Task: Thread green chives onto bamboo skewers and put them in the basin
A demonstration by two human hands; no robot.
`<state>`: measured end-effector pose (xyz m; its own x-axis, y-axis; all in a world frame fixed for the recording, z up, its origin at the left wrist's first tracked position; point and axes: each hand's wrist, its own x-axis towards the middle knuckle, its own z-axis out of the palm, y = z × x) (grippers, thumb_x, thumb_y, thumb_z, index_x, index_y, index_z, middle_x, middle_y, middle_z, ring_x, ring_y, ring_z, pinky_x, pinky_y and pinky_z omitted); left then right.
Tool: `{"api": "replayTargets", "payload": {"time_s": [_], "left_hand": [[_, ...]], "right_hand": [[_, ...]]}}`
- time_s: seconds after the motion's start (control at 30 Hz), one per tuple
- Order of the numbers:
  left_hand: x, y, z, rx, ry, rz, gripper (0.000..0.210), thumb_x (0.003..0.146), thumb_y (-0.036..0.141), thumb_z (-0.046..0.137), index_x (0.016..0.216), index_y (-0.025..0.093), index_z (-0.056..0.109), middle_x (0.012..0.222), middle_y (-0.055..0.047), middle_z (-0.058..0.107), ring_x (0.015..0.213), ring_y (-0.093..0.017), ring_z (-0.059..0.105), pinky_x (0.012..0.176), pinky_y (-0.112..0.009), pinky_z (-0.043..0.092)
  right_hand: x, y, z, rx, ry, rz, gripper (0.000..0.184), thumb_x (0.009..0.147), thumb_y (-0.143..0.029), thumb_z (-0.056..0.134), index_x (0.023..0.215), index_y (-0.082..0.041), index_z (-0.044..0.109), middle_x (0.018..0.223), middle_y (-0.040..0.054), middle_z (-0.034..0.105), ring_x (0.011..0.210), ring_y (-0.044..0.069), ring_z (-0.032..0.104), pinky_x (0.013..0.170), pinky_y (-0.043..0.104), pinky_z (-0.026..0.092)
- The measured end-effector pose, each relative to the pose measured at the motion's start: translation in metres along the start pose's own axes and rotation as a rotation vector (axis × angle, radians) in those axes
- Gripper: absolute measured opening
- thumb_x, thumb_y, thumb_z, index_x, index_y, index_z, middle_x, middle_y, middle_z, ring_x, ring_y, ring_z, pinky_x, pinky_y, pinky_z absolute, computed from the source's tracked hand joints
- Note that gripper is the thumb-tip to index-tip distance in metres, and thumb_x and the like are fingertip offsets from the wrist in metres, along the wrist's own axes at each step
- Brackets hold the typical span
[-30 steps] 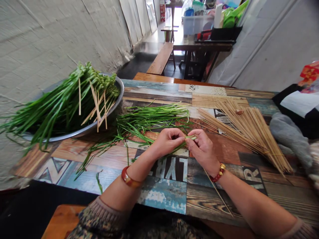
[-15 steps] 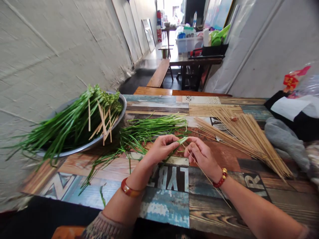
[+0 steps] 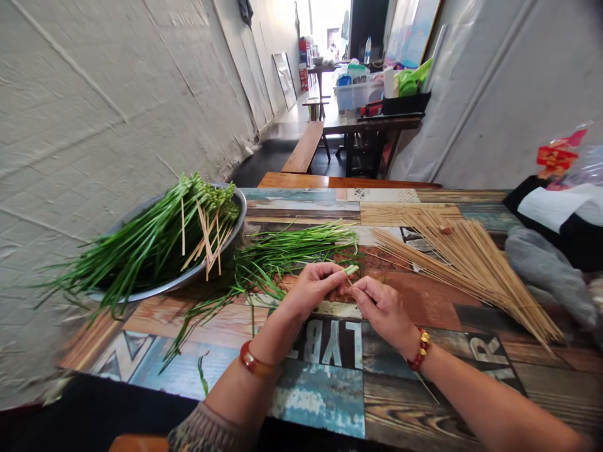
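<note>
- A small piece of green stalks (image 3: 351, 270) is sitting between the thumb and fingers of the left hand (image 3: 313, 285), above the middle of the table (image 3: 320, 402), its pale end poking up past the fingertips.
- The left hand is keeping its pinch on these stalks, as it was half a second ago.
- The right hand (image 3: 384, 307) is no longer touching that pale end; it is now sitting lower, just beside the left fingertips, its thumb and fingers closing on a thin stick (image 3: 429, 389).
- That stick is running back beneath the right wrist, its far end showing below the bracelet; its tip by the stalks is too hidden to tell whether it is passing through them.
- By my reading, this change is shifting the handwork from shaping the stalks to guiding the stick against them.
- Beyond the hands, loose stalks (image 3: 301, 245) are lying on the table, apparently undisturbed.
- To the left, a metal bowl (image 3: 242, 216) is holding heaped greens (image 3: 155, 245), with several pale stick ends (image 3: 207, 242) projecting over its near side.
- To the right, a fan of sticks (image 3: 490, 263) is resting unchanged.
</note>
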<state>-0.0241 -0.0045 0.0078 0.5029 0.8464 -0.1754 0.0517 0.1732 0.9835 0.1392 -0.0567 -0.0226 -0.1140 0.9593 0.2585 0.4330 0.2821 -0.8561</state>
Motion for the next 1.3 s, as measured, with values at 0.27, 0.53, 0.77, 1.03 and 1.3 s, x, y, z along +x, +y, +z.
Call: {"api": "replayTargets", "payload": {"time_s": [0.27,0.53,0.77,1.03,1.3], "left_hand": [[0.001,-0.005,0.003,0.025,-0.045,0.0,0.04,0.077,0.048,0.064,0.066,0.01,0.059,0.057,0.0,0.054,0.048,-0.005,0.045,0.045,-0.016,0.034],[0.0,-0.009,0.01,0.139,-0.032,0.033,0.036,0.081,0.045,0.06,0.071,0.011,0.057,0.059,0.0,0.055,0.048,-0.006,0.047,0.044,-0.017,0.04],[-0.001,-0.012,0.002,0.275,-0.07,0.099,0.05,0.078,0.029,0.065,0.122,0.01,0.052,0.086,-0.008,0.068,0.071,-0.013,0.062,0.064,-0.024,0.049],[0.021,-0.007,-0.039,0.811,0.427,0.273,0.027,0.086,0.028,0.054,0.106,0.014,0.066,0.094,-0.008,0.068,0.076,-0.015,0.06,0.071,-0.026,0.047],[0.079,0.011,-0.032,1.413,0.38,0.252,0.027,0.089,0.024,0.05,0.11,0.017,0.066,0.11,-0.011,0.065,0.103,-0.022,0.058,0.091,-0.033,0.042]], "right_hand": [[-0.001,0.004,0.006,0.313,-0.063,0.17,0.028,0.093,-0.04,0.046,0.076,-0.02,0.056,0.049,-0.0057,0.045,0.043,0.01,0.04,0.045,0.023,0.031],[0.0,0.008,0.005,0.538,-0.066,0.336,0.03,0.086,-0.049,0.055,0.086,-0.019,0.051,0.053,-0.0076,0.05,0.036,0.006,0.038,0.036,0.019,0.027],[0.0,0.014,0.009,0.56,-0.03,0.404,0.033,0.084,-0.049,0.058,0.093,-0.018,0.054,0.054,-0.0079,0.051,0.037,0.005,0.041,0.037,0.018,0.03],[0.007,0.005,0.008,0.488,-0.052,0.359,0.037,0.083,-0.053,0.054,0.086,-0.016,0.059,0.049,-0.0058,0.052,0.034,0.007,0.041,0.035,0.019,0.029],[0.007,0.009,0.009,0.511,-0.015,0.309,0.03,0.086,-0.046,0.052,0.083,-0.016,0.058,0.051,-0.0066,0.052,0.034,0.005,0.041,0.035,0.017,0.029]]}}
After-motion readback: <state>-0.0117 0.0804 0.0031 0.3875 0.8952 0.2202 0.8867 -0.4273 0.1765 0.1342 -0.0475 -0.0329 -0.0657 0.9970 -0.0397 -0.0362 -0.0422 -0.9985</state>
